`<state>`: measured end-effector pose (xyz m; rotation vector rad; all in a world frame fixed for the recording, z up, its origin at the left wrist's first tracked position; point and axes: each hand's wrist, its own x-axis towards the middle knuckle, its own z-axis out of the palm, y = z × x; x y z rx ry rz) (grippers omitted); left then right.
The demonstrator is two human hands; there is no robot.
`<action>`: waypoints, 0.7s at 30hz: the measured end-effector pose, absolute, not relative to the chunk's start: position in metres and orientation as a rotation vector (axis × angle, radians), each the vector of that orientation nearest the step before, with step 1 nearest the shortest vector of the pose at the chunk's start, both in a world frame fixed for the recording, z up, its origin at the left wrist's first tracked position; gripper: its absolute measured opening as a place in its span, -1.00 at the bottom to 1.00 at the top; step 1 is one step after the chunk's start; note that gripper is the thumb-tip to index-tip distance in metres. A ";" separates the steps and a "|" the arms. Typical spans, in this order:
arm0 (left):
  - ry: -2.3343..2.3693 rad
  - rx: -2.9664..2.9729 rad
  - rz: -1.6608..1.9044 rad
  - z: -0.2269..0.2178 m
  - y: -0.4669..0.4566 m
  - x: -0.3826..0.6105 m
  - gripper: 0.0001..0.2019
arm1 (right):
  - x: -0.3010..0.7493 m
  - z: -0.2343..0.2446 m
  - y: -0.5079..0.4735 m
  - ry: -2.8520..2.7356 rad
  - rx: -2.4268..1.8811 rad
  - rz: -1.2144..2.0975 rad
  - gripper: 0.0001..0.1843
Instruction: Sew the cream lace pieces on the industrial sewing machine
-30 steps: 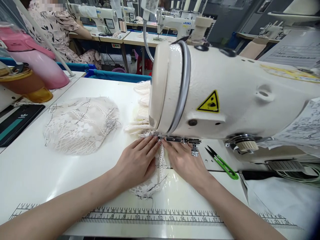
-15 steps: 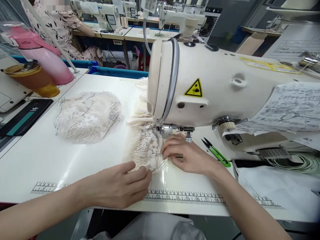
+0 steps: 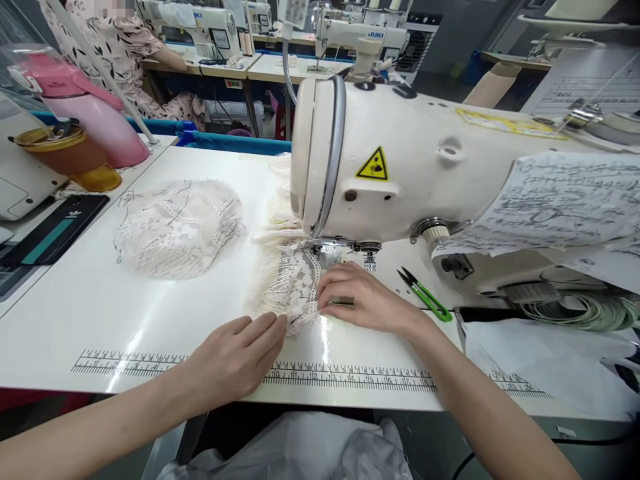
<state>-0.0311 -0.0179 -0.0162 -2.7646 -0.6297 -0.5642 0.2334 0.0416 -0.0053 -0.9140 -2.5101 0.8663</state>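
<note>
A strip of cream lace [image 3: 289, 283] runs under the presser foot of a white sewing machine [image 3: 390, 160]. At its near end, my left hand [image 3: 240, 357] is closed with the fingertips on the lace edge. My right hand [image 3: 363, 297] pinches the scalloped right border, just in front of the needle area. The thumb of that hand is partly hidden under the fingers. More gathered lace lies behind the foot, partly covered by the machine head.
A pile of lace with loose dark threads [image 3: 177, 230] lies to the left. Green thread snips [image 3: 426, 295] rest right of my right hand. A printed ruler [image 3: 350, 377] runs along the front edge. A pink bottle [image 3: 90, 113] and brown cup [image 3: 70, 157] stand at far left.
The view has shifted slightly. My left hand has moved a little left along the near end of the lace. My right hand stays at the lace's right border.
</note>
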 end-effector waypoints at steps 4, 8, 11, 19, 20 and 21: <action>-1.040 -2.917 -0.646 0.003 -0.006 -0.028 -0.77 | 0.236 -0.004 0.043 -2.443 -0.906 0.973 -0.92; -0.963 -3.111 -0.520 0.014 0.018 -0.017 -0.82 | 0.236 0.003 0.042 -2.419 -0.939 0.996 -0.92; -0.793 -3.146 -0.451 0.004 0.036 -0.004 -0.88 | 0.238 0.010 0.040 -2.396 -0.971 1.002 -0.91; -0.585 -2.883 -0.832 -0.027 0.047 0.005 -0.81 | 0.237 -0.004 0.037 -2.604 -1.078 0.585 -0.46; -0.593 -2.875 -0.849 -0.027 0.046 0.004 -0.81 | 0.235 -0.008 0.037 -2.614 -1.055 0.479 -0.49; -0.602 -2.866 -0.865 -0.026 0.045 0.004 -0.81 | 0.233 -0.013 0.037 -2.608 -1.018 0.383 -0.59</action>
